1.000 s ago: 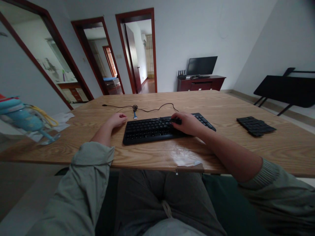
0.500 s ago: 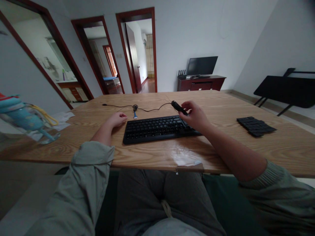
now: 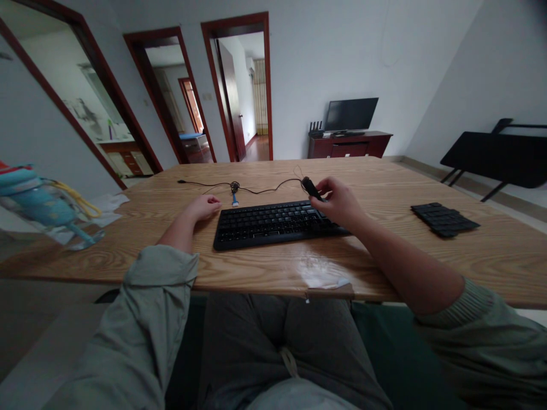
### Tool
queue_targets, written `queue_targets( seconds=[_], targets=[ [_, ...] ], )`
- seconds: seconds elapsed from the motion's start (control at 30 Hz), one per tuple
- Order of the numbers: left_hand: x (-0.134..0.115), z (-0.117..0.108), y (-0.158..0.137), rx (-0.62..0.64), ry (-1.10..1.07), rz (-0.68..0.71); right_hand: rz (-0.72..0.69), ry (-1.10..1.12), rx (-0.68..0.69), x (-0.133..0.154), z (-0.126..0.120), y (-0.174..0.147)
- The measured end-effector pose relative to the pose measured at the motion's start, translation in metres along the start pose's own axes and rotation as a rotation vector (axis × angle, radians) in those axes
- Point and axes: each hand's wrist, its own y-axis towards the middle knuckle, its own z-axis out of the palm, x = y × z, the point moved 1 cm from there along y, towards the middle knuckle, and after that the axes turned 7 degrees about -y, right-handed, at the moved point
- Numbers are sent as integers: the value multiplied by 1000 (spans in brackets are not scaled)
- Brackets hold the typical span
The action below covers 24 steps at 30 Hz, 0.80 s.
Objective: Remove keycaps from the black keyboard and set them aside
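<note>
A black keyboard (image 3: 265,222) lies on the wooden table (image 3: 256,267) in front of me. My right hand (image 3: 339,199), above its right end, is closed around a short black stick-shaped object (image 3: 310,187), whose exact kind I cannot make out. A thin black cable (image 3: 273,187) runs leftward from near that object's tip, with a small knotted bundle midway and a blue lead ending in a white connector (image 3: 235,203). My left hand (image 3: 204,208) rests on the table just off the keyboard's left end, fingers loosely bent and apart, holding nothing.
Black flat pieces in rows (image 3: 444,219) lie at the right of the table. A blue tumbler (image 3: 43,199) with a yellow strap stands at the left by some white papers (image 3: 109,205). Clear tape (image 3: 320,273) sticks to the front edge. A monitor (image 3: 351,114) stands on a far cabinet.
My right hand has tilted the black stick-shaped object a little more upright, its tip shifting slightly right. The cable end beside it moved along. My left hand and the keyboard stayed put.
</note>
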Motion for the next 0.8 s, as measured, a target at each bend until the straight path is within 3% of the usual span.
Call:
queue_targets(
  seconds=[0.8],
  targets=[
    [-9, -3, -8, 19, 83, 39, 140, -22, 28, 6, -8, 1]
  ],
)
